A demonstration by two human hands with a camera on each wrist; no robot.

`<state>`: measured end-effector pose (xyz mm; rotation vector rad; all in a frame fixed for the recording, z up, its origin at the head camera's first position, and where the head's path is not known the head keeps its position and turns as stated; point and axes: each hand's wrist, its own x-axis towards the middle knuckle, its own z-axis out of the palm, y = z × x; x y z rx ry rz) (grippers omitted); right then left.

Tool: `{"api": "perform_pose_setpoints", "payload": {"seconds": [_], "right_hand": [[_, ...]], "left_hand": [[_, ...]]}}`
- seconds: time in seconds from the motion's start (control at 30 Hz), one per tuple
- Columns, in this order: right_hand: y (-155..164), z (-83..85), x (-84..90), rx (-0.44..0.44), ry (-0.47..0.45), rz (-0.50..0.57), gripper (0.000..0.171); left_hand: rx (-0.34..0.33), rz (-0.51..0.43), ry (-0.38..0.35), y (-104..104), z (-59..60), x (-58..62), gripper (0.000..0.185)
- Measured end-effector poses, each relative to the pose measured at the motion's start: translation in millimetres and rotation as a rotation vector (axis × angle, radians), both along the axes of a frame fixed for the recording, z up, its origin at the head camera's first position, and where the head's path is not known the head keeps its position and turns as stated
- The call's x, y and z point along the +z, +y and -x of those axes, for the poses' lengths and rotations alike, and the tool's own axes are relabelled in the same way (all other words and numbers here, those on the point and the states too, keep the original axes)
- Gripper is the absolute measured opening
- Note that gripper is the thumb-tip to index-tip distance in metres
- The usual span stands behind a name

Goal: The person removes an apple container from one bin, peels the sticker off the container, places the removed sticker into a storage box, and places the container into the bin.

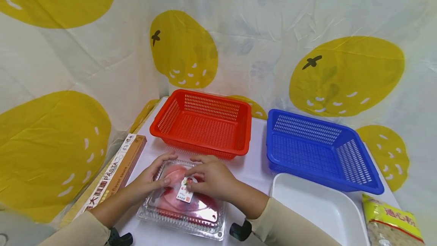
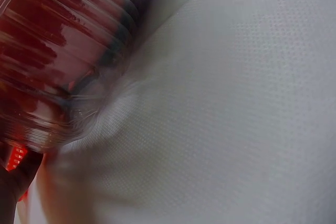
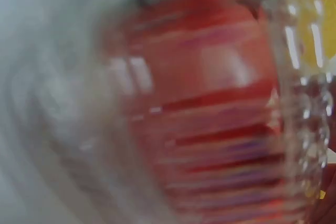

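A clear plastic clamshell box (image 1: 191, 234) with red contents lies in front of me, its ridged lid closed over them. My left hand (image 1: 153, 174) rests on its far left corner, fingers reaching to the far edge and thumb on the lid. Over the middle of the lid, my right hand (image 1: 215, 177) touches the box with bent fingers, its thumb at a white label (image 1: 184, 194). The left wrist view shows the box's ribbed side (image 2: 52, 51) with a fingertip by its corner. Motion blurs the box (image 3: 210, 66) in the right wrist view.
A red basket (image 1: 201, 145) stands just beyond the box, a blue basket (image 1: 307, 172) to its right. A white tray (image 1: 307, 189) lies nearer me, beside a yellow-topped bag (image 1: 392, 219). Along the left edge is a long pasta box (image 1: 116, 170). Patterned cloth (image 1: 239, 48) hangs behind.
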<state>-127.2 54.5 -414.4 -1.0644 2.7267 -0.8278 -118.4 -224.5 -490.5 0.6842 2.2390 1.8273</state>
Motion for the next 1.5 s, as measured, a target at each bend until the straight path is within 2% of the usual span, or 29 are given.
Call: {"api": "perform_pose_setpoints", "payload": {"seconds": [0.23,0.43,0.53,0.77,1.0,1.1,1.3,1.43,1.5], "right_hand": [[-8.6,6.1,2.5,-0.067,-0.112,0.052,0.009],[-9.8,8.9,3.0,-0.091,-0.172,0.09,0.01],[-7.9,10.4,5.4,-0.087,-0.238,0.122,0.012],[0.8,16.7,14.2,-0.001,-0.442,0.201,0.012],[17.5,23.5,23.3,0.168,-0.572,0.213,0.009],[25.9,24.9,31.9,0.222,-0.637,0.278,0.01],[56.8,25.5,56.9,0.345,-0.692,0.436,0.012],[89.1,26.6,66.9,0.359,-0.701,0.438,0.014],[109.0,26.3,69.1,0.335,-0.699,0.423,0.014]], "left_hand": [[0.004,0.03,0.038,1.1,0.3,0.4,0.065],[0.008,0.024,0.036,2.5,1.3,0.0,0.065],[0.008,0.027,0.028,3.0,1.6,0.0,0.065],[0.019,0.038,0.022,3.4,0.3,1.5,0.063],[0.008,0.036,0.029,3.2,0.7,2.5,0.062],[0.007,0.035,0.045,3.2,1.6,1.9,0.062],[0.004,0.04,0.067,3.7,2.3,3.1,0.064],[0.003,0.035,0.073,2.8,1.7,2.2,0.064],[0.001,0.03,0.075,2.4,1.2,1.9,0.064]]}}
